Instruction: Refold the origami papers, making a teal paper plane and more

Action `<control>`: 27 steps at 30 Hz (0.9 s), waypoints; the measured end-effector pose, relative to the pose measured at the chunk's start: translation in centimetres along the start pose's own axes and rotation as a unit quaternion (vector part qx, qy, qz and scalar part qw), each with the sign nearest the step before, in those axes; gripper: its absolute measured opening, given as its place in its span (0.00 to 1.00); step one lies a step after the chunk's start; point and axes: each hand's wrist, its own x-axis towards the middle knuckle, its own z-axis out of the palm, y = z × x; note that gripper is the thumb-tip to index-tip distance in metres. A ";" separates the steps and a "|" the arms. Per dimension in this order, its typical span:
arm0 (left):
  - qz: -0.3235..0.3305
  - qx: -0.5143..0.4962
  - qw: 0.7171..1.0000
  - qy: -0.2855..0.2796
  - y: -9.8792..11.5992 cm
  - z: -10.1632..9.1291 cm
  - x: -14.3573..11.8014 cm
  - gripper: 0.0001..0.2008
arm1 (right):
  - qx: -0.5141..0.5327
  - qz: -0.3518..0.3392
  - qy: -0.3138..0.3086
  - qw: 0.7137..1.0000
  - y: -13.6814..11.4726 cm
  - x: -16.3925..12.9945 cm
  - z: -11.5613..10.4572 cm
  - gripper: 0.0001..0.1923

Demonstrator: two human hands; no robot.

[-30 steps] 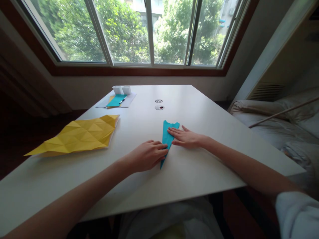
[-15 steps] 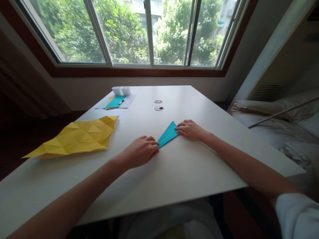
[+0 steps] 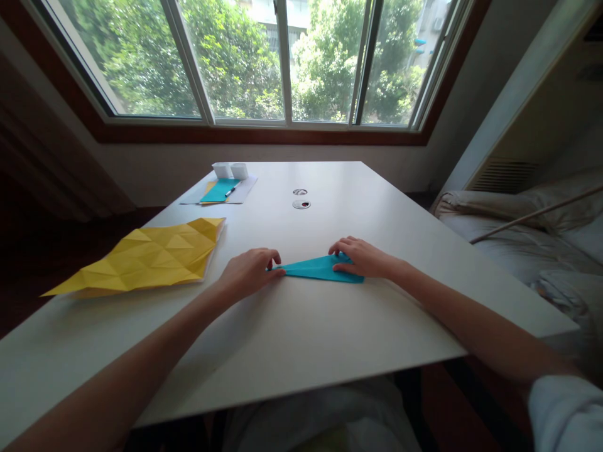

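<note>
Teal folded paper [image 3: 316, 269] lies flat on the white table [image 3: 301, 333], long axis running left to right between both hands: left hand [image 3: 249, 274] pinches its pointed tip, right hand [image 3: 360, 258] presses fingers on its wide end.

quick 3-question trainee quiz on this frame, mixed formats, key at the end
1. True or false: the left hand touches the pointed tip of the teal folded paper.
2. Which lies nearest the left hand? A yellow creased sheet B white cups C pen
3. Fill in: the right hand rests on the paper's ____ end.

Key: 1 true. 2 A. 3 wide.
</note>
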 end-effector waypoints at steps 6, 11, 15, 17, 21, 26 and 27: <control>0.039 -0.045 0.998 -0.023 -1.2 0.8 0.2 0.15 | 0.077 0.072 -0.081 0.991 0.4 -0.3 -0.5 0.28; 0.075 -0.067 0.994 -0.043 -1.1 0.8 0.0 0.14 | 0.068 0.053 -0.101 0.991 0.5 -0.2 -0.7 0.29; 0.113 -0.073 0.990 -0.043 -0.9 0.7 0.0 0.12 | 0.058 0.047 -0.090 0.993 0.2 -0.3 -1.0 0.26; 0.126 -0.087 0.987 -0.044 -1.0 0.7 0.0 0.11 | 0.060 0.060 -0.077 0.993 0.0 -0.4 -1.2 0.24; 0.121 -0.116 0.985 -0.047 -1.1 0.8 0.1 0.13 | 0.059 0.066 -0.035 0.995 -0.3 -0.6 -1.5 0.20; 0.143 -0.141 0.978 -0.055 -1.0 0.2 0.2 0.14 | 0.058 0.058 0.044 0.996 -0.1 -0.7 -2.1 0.17; 0.137 -0.150 0.977 -0.059 -1.0 0.1 0.3 0.15 | 0.072 0.063 0.067 0.993 0.1 -0.7 -2.2 0.17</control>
